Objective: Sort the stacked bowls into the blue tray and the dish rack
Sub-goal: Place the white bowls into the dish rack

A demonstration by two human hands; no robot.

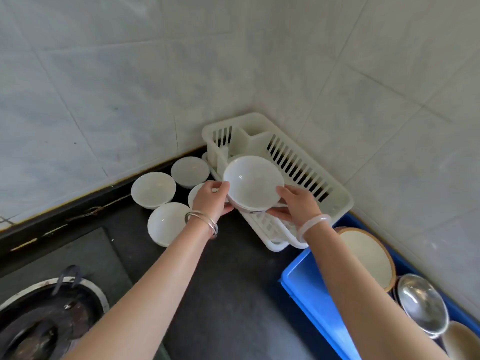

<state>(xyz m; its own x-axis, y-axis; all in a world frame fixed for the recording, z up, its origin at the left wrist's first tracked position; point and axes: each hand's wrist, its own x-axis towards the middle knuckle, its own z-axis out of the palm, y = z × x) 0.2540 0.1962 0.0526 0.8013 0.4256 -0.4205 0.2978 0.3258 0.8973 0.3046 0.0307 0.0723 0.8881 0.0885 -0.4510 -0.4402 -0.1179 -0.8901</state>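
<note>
A stack of white bowls (253, 181) is held over the white dish rack (306, 167) in the corner. My left hand (211, 200) grips the stack's left rim. My right hand (294, 201) holds its right side, fingers curled under the lower bowl. The top bowl is tilted toward me. Several single white bowls (153, 189) stand on the dark counter left of the rack. The blue tray (309, 287) lies at the lower right and holds a wood-rimmed plate (368, 253) and a metal bowl (420, 302).
Tiled walls meet in a corner behind the rack. A gas stove with a dark pan (44, 320) sits at the lower left. The dark counter (233, 281) runs between stove and tray.
</note>
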